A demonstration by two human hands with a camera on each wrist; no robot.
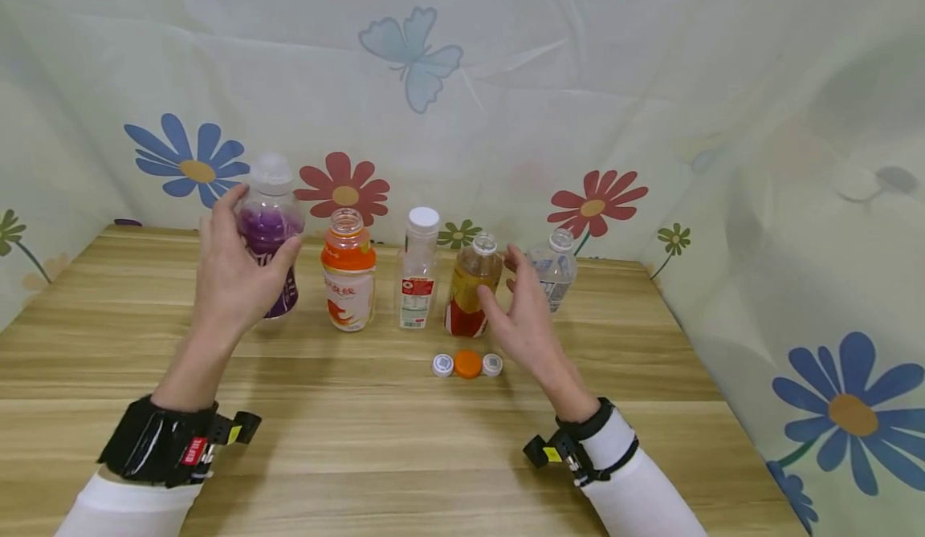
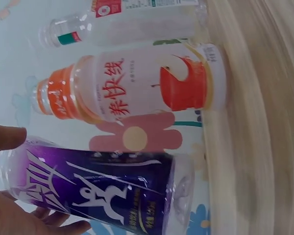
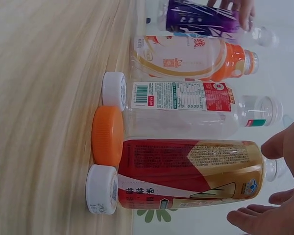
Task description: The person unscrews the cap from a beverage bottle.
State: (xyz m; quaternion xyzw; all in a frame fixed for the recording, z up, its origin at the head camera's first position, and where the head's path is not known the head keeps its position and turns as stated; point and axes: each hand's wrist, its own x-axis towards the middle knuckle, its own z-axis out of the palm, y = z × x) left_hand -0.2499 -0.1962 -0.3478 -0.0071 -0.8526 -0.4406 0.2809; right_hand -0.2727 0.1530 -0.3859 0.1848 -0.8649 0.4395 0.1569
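Observation:
My left hand (image 1: 234, 268) grips a purple-labelled drink bottle (image 1: 266, 228) with a white domed top, thumb on one side and fingers on the other. In the left wrist view the base of this bottle (image 2: 117, 191) appears slightly above the tabletop. My right hand (image 1: 526, 320) is beside a red-and-gold bottle (image 1: 471, 292) of amber look, with thumb and fingers spread about its upper part. The right wrist view shows the fingers (image 3: 255, 218) loosely bent and apart from that bottle; whether the thumb touches its shoulder, I cannot tell.
Between the hands stand an orange-and-white bottle (image 1: 349, 280) and a clear bottle (image 1: 417, 280) with a red-and-white label. Another clear bottle (image 1: 555, 268) stands behind my right hand. A white cap (image 1: 443, 365), an orange cap (image 1: 467, 364) and a second white cap (image 1: 492, 365) lie in front.

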